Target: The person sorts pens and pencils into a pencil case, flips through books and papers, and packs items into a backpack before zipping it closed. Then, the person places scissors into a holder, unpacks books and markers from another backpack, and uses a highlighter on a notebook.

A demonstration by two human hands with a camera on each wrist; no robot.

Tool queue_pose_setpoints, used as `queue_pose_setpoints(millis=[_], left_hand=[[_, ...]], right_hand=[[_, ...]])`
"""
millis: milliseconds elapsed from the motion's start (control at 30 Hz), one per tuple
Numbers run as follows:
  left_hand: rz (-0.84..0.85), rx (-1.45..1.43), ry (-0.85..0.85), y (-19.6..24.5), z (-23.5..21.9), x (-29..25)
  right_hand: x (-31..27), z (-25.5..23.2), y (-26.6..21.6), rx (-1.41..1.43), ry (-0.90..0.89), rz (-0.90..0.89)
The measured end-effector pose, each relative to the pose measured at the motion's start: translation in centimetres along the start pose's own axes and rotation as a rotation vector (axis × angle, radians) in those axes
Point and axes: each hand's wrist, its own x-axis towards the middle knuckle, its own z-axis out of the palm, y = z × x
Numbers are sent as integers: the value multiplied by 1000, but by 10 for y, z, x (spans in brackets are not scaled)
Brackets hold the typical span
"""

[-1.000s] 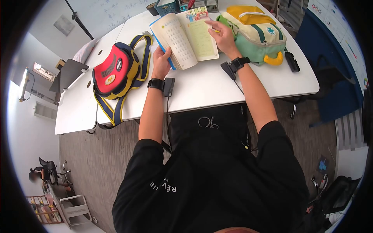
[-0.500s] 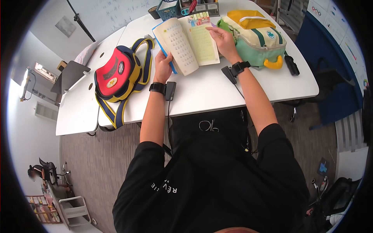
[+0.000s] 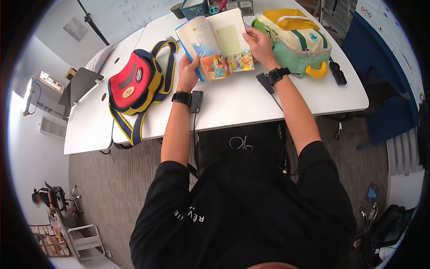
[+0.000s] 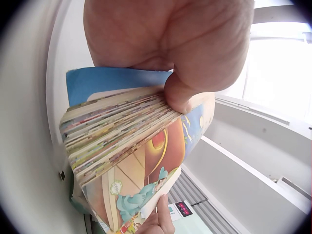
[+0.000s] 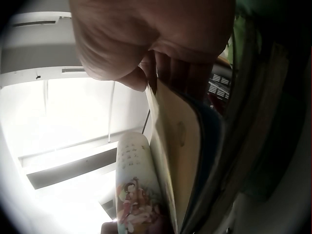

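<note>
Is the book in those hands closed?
No, the book is open, its pages spread, with the left hand gripping its left side and the right hand holding its right edge.

white two-part counter (image 3: 233,105) is carrying everything | red bag (image 3: 126,87) is lying toward the left edge, strap (image 3: 138,127) overhanging the near edge | green-and-cream bag (image 3: 295,54) is resting near the right edge, black object (image 3: 337,73) sitting beside it | blue basket (image 3: 194,10), dark pot (image 3: 178,11), grey organizer (image 3: 244,6) are standing along the far edge
</note>
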Motion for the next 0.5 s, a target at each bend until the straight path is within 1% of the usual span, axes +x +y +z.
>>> queue_pose_setpoints(millis=[200,300,400,467,500], left_hand=[[15,-35,-11,3,3,2],[8,13,26,1,2,4],[16,25,-3,3,3,-1],[16,-14,-13,4,3,0],[21,-14,-15,5,5,0]], right_hand=[[5,-1,10,-56,12,-55],[5,0,7,-34,-4,-61],[-1,0,0,41,-10,-24],[2,-3,0,146,-16,78],[2,-4,-1,145,-16,73]])
